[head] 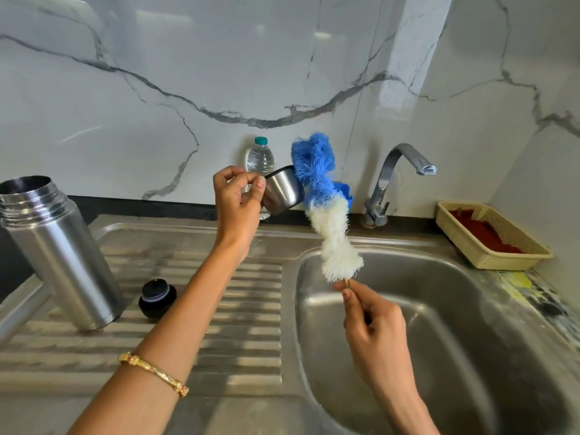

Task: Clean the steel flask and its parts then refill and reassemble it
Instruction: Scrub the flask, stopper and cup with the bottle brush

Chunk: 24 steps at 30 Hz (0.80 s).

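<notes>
My left hand [240, 196] pinches the rim of a small steel cup lid [284, 193], tilted, above the back of the drainboard. My right hand [370, 318] grips the thin handle of a blue and white bottle brush [326, 208], whose bristles rise beside the cup and touch its side. The open steel flask body [59, 249] stands uncapped on the drainboard at the left. Its black stopper [157, 298] lies on the ribs next to it.
The steel sink basin [439, 324] lies under my right hand, with the tap [395, 180] behind it. A clear water bottle [260, 158] stands against the marble wall. A beige basket [489, 233] with a red cloth sits at the right. Something blue [345, 191] sits behind the brush.
</notes>
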Motion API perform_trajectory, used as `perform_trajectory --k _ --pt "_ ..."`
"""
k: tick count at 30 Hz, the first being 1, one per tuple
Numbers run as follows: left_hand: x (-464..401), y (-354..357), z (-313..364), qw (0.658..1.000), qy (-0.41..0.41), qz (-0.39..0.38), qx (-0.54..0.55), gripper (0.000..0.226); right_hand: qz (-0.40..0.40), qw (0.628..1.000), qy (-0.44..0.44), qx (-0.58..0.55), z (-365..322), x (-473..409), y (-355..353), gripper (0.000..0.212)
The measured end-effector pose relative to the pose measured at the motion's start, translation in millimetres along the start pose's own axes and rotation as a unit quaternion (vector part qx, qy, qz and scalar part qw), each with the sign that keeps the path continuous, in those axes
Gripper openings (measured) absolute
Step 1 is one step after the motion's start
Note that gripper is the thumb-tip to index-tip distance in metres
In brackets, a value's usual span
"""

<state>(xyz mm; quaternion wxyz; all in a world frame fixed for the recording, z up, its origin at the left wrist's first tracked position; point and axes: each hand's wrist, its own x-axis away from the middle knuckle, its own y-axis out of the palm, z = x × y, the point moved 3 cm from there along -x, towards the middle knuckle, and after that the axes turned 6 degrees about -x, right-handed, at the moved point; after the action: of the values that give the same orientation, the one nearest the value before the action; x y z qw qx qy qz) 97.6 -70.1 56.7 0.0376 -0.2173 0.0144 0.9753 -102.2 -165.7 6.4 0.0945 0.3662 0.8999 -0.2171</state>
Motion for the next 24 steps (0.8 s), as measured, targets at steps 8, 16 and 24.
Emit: perform_trajectory --k 8,16,24 --pt "-8.7 1.1 -6.2 0.992 -0.070 -0.004 0.102 0.024 -0.095 0.992 0.066 -0.048 4.9 5.6 10.6 0.034" --pt "1.6 4.5 -6.6 0.919 0.294 0.022 -0.260 0.029 -0.112 0.917 0.269 -0.271 4.7 17.9 21.6 0.028" --pt "0.1 0.3 -3.7 0.790 0.467 0.081 -0.388 0.018 -0.148 0.874 0.337 -0.317 3.3 9.9 15.5 0.027"
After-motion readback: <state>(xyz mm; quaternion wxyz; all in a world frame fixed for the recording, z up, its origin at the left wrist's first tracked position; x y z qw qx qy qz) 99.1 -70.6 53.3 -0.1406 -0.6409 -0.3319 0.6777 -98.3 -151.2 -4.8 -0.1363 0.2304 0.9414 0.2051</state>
